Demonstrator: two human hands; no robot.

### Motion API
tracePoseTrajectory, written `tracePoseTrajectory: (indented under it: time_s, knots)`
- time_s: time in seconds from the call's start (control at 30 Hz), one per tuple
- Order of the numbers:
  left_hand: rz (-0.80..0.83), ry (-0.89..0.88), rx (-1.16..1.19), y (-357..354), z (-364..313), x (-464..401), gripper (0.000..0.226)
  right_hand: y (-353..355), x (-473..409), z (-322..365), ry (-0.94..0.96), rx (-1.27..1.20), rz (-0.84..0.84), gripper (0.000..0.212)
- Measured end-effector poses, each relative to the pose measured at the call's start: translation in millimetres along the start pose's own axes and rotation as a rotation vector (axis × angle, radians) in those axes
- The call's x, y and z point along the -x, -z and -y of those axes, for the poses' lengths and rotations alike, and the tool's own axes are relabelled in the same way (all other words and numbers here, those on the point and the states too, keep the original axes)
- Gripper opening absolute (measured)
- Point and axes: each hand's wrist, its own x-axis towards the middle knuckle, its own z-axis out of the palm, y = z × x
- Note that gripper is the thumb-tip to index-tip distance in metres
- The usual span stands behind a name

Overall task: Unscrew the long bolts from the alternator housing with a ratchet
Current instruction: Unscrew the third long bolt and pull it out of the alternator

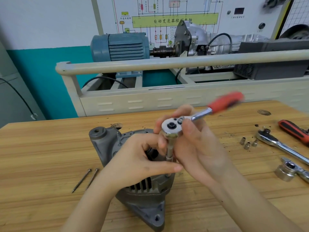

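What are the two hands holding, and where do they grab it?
The right hand pinches the ratchet at its round head, not its red handle. The left hand steadies the socket shaft beneath it, resting on the alternator housing.

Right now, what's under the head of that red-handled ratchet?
Under the ratchet head, a slim metal extension and socket runs straight down toward the alternator housing. The left hand and right hand close around it, hiding the bolt it sits on.

You work a glossy chrome ratchet (pixel 172 127) with red plastic grip over a matt cast-metal housing (pixel 145 201) on a grainy wooden table (pixel 41 156).
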Motion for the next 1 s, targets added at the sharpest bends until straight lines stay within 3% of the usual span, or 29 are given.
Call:
tracePoseTrajectory:
  time_s: [0.1, 0.23, 0.33, 0.47, 0.57, 0.77, 1.0]
  knots:
    - [-0.013, 0.012, -0.031, -0.8, 1.1, -1.6, 0.037, 2.7, 1.4, 2.8, 0.031, 0.021, -0.032, 0.026]
    - [0.158, 0.038, 0.026, 5.8, -2.0, -1.7, 0.012, 5.3, 1.0, 2.1, -0.029, 0.157, -0.054, 0.026]
    - [0.14, 0.053, 0.051, 7.9, -1.8, -1.2, 0.022, 5.9, 0.1, 0.3, -0.084, 0.165, -0.078, 0.035]
    - [-0.015, 0.01, -0.001, 1.3, -0.1, -0.2, 0.041, -0.2, -0.1, -0.8, -0.052, 0.004, -0.008, 0.021]
    - [-0.042, 0.023, -0.007, -0.8, -0.4, -1.2, 0.034, 1.7, 0.2, 0.7, 0.008, 0.015, -0.028, 0.026]
    - [0.131, 0.067, 0.036, 6.5, -1.5, -1.5, 0.015, 5.4, 0.5, 1.0, -0.073, 0.165, -0.091, 0.035]
    - [-0.017, 0.026, -0.016, -0.4, -0.2, -1.3, 0.044, -2.9, 1.0, 0.8, 0.027, 0.008, -0.032, 0.022]
